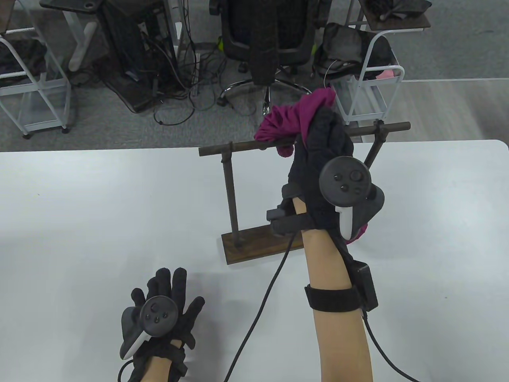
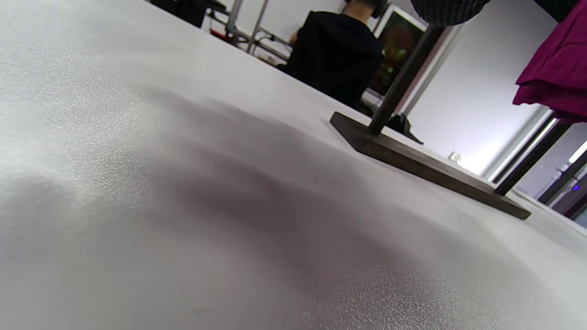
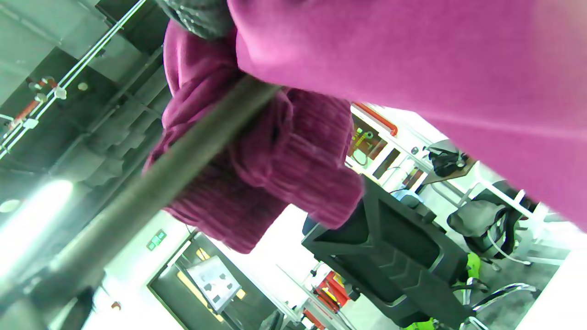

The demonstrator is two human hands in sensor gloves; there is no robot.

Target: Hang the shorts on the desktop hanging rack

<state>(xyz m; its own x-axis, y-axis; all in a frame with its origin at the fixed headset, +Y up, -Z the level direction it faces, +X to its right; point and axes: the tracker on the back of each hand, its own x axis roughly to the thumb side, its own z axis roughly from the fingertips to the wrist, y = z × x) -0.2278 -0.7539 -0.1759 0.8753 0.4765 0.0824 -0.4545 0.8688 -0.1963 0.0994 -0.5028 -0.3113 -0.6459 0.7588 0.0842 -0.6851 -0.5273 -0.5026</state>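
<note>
The magenta shorts [image 1: 292, 115] are bunched over the top bar of the dark metal hanging rack [image 1: 230, 181], which stands on a wooden base mid-table. My right hand [image 1: 324, 137] grips the shorts at the bar, raised above the table. In the right wrist view the shorts [image 3: 275, 156] drape across the bar [image 3: 151, 183], and a gloved fingertip [image 3: 197, 16] shows at the top. My left hand [image 1: 171, 296] rests flat on the table, fingers spread, holding nothing. The left wrist view shows the rack's base [image 2: 426, 165] and a hanging edge of the shorts [image 2: 557, 78].
The white table [image 1: 79, 223] ends at its far edge behind the rack. Beyond it are an office chair [image 1: 270, 43], white wire carts [image 1: 370, 91] and cables on the floor. A black cable [image 1: 258, 314] runs from my right wrist across the table.
</note>
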